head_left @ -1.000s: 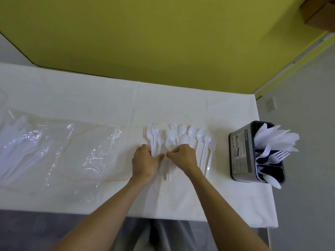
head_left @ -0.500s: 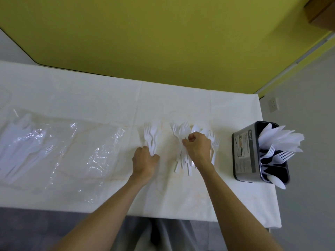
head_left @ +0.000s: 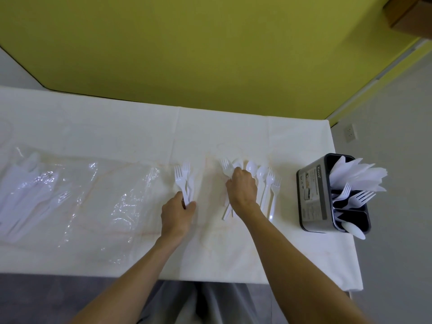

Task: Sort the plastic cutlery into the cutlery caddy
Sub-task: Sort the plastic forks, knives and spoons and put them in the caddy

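Two white plastic forks [head_left: 184, 181] lie side by side at the table's middle, and my left hand [head_left: 178, 212] pinches their handle ends. To their right is a row of white spoons and forks [head_left: 261, 178] on the tablecloth. My right hand [head_left: 242, 189] rests over the left part of that row, fingers curled on a fork and spoon there. The dark grey cutlery caddy [head_left: 313, 195] stands at the table's right edge, holding white knives, forks and a spoon in separate compartments.
A clear plastic bag [head_left: 70, 195] with more white cutlery at its left end lies across the left half of the table [head_left: 140, 136]. A yellow wall runs behind the table. The table's right edge is just past the caddy.
My hands have parted: the left drew two forks away to the left, the right shifted right and up over the remaining row, which has spread out a little.
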{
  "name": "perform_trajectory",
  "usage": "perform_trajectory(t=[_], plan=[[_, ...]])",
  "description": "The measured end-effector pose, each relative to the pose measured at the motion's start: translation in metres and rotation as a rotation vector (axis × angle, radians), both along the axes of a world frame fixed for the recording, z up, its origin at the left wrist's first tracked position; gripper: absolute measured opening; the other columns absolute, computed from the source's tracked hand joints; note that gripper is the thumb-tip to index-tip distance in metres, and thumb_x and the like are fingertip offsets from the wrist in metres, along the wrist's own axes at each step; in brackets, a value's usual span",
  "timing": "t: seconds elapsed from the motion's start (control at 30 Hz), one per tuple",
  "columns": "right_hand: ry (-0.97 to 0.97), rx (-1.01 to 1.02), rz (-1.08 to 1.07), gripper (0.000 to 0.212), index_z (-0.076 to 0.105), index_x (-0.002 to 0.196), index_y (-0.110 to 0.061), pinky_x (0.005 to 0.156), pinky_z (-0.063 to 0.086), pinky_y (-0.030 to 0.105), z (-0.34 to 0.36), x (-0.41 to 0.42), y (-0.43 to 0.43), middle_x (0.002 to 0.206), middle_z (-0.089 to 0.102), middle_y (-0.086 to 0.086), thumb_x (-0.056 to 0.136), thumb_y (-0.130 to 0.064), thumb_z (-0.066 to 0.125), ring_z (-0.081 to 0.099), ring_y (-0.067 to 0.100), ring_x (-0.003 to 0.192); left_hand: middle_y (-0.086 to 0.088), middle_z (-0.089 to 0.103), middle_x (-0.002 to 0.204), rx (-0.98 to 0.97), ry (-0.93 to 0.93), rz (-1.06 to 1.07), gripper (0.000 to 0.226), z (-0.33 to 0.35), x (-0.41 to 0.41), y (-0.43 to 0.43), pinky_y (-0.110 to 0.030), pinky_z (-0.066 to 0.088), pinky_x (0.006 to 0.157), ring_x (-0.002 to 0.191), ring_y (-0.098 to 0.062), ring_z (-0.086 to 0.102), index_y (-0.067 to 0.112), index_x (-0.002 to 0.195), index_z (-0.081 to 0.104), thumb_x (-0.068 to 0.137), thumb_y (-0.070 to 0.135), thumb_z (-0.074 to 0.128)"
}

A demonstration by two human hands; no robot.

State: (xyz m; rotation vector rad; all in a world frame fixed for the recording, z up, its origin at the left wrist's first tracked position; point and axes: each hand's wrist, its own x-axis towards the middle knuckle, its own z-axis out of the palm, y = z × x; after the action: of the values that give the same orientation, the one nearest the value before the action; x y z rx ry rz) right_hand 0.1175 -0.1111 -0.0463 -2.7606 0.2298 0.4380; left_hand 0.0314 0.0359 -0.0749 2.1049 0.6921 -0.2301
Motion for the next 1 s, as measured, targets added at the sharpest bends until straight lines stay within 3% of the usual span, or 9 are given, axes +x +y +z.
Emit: perform_trajectory(t=[0.13, 0.23, 0.33, 0.43, 0.53, 0.7, 0.77, 0.87, 1.0], plan=[[0.001, 0.004, -0.007, 0.008, 0.054, 0.095, -0.003, 0.061, 0.037, 0.031, 0.0, -0.001, 0.0, 0.089, 0.057, 0.011, 0.092, 0.001, 0.048, 0.056, 0.029, 0.078, -0.013, 0.052, 0.061, -0.029, 0.014, -0.01, 0.034, 0.003, -0.001, -0.004, -0.032, 0.038, 0.055, 0.07, -0.038, 0.064, 0.006, 0.065, 0.039, 0.084, 0.02, 0.064], [0.007, 0.004, -0.008, 0.008, 0.053, 0.103, -0.003, 0.061, 0.037, 0.031, -0.001, -0.001, -0.006, 0.094, 0.061, 0.011, 0.095, -0.004, 0.051, 0.061, 0.03, 0.083, -0.019, 0.058, 0.067, -0.038, 0.023, -0.021, 0.031, 0.005, -0.001, -0.007, -0.034, 0.041, 0.055, 0.071, -0.038, 0.065, -0.001, 0.071, 0.045, 0.083, 0.02, 0.063], [0.021, 0.023, -0.023, 0.007, 0.049, 0.088, -0.006, 0.055, 0.033, 0.029, -0.002, 0.001, -0.008, 0.084, 0.055, 0.011, 0.091, 0.0, 0.048, 0.049, 0.026, 0.072, -0.02, 0.06, 0.069, -0.036, 0.013, -0.044, 0.03, 0.008, 0.0, -0.009, -0.042, 0.047, 0.057, 0.071, -0.038, 0.065, -0.002, 0.073, 0.047, 0.083, 0.022, 0.063], [-0.001, 0.185, -0.075, 0.017, 0.043, 0.072, -0.008, 0.046, 0.025, 0.025, -0.002, -0.001, -0.011, 0.068, 0.047, 0.005, 0.086, -0.007, 0.052, 0.042, 0.021, 0.061, -0.017, 0.057, 0.065, -0.035, 0.016, -0.056, 0.03, 0.012, 0.0, -0.012, -0.042, 0.049, 0.057, 0.071, -0.037, 0.065, -0.001, 0.072, 0.047, 0.084, 0.021, 0.063], [-0.088, 0.444, -0.271, 0.029, 0.042, 0.061, -0.01, 0.048, 0.029, 0.024, 0.008, -0.002, -0.025, 0.055, 0.043, 0.0, 0.085, -0.017, 0.058, 0.037, 0.015, 0.054, -0.017, 0.061, 0.067, -0.032, 0.017, -0.073, 0.027, 0.014, 0.001, -0.014, -0.045, 0.052, 0.062, 0.069, -0.036, 0.065, -0.001, 0.073, 0.05, 0.084, 0.021, 0.063], [-0.159, 0.511, -0.606, 0.018, 0.065, 0.083, -0.005, 0.07, 0.055, 0.039, 0.012, -0.007, -0.083, 0.076, 0.071, 0.006, 0.087, -0.023, 0.062, 0.068, 0.024, 0.075, -0.019, 0.063, 0.07, -0.025, 0.018, -0.081, 0.027, 0.014, 0.003, -0.021, -0.044, 0.051, 0.063, 0.07, -0.035, 0.065, -0.003, 0.076, 0.053, 0.085, 0.021, 0.063], [-0.096, 0.39, -0.655, 0.018, 0.066, 0.087, -0.001, 0.066, 0.055, 0.035, 0.007, -0.014, -0.104, 0.08, 0.07, 0.011, 0.086, -0.019, 0.063, 0.067, 0.027, 0.075, -0.018, 0.062, 0.07, -0.043, 0.029, -0.08, 0.027, 0.013, 0.005, -0.026, -0.039, 0.048, 0.059, 0.07, -0.034, 0.066, -0.002, 0.077, 0.053, 0.085, 0.022, 0.063], [0.003, 0.401, -0.658, 0.021, 0.063, 0.091, 0.005, 0.057, 0.051, 0.029, -0.001, -0.028, -0.119, 0.083, 0.067, 0.02, 0.088, -0.015, 0.067, 0.062, 0.025, 0.067, -0.017, 0.062, 0.072, -0.078, 0.047, -0.09, 0.028, 0.013, 0.007, -0.034, -0.031, 0.042, 0.056, 0.071, -0.033, 0.067, -0.001, 0.078, 0.052, 0.086, 0.023, 0.063], [0.049, 0.418, -0.578, 0.036, 0.054, 0.094, -0.002, 0.047, 0.035, 0.019, -0.007, -0.032, -0.115, 0.082, 0.058, 0.008, 0.083, -0.028, 0.076, 0.052, 0.013, 0.061, -0.018, 0.062, 0.073, -0.087, 0.05, -0.114, 0.027, 0.013, 0.008, -0.043, -0.03, 0.041, 0.056, 0.073, -0.035, 0.068, 0.0, 0.077, 0.052, 0.086, 0.024, 0.063]])
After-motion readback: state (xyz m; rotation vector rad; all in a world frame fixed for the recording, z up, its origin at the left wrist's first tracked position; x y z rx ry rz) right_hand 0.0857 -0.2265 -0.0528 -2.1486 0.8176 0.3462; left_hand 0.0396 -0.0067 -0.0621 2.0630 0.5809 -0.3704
